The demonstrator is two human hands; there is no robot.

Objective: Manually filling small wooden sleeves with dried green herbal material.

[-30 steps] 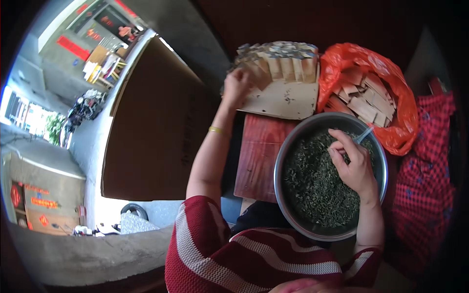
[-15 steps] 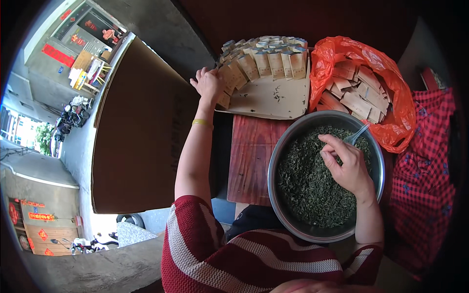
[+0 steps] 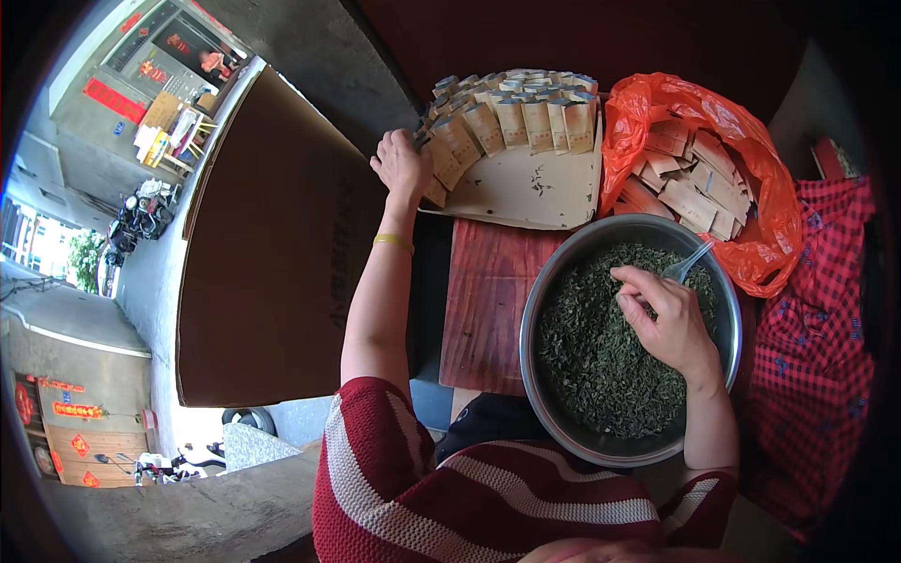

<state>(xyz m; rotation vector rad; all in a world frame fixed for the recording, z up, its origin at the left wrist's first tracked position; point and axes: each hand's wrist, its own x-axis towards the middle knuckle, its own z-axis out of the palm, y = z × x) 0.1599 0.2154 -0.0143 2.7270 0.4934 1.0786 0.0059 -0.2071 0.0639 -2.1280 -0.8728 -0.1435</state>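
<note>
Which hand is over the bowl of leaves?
The right hand, above the metal bowl; the left hand is away from it, beside the paper packets in the tray.

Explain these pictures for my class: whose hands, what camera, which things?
No machine: a person works bare-handed, seen by a wide fisheye camera worn on their head, looking down, so straight edges bend. The left hand is at the left end of upright tan paper packets in a shallow cream cardboard tray; its grip is hidden. The right hand is over dark green leaf bits in a round silver metal bowl; whether it holds the clear plastic utensil beside it is unclear. An orange-red plastic bag holds flat tan pieces.
</note>
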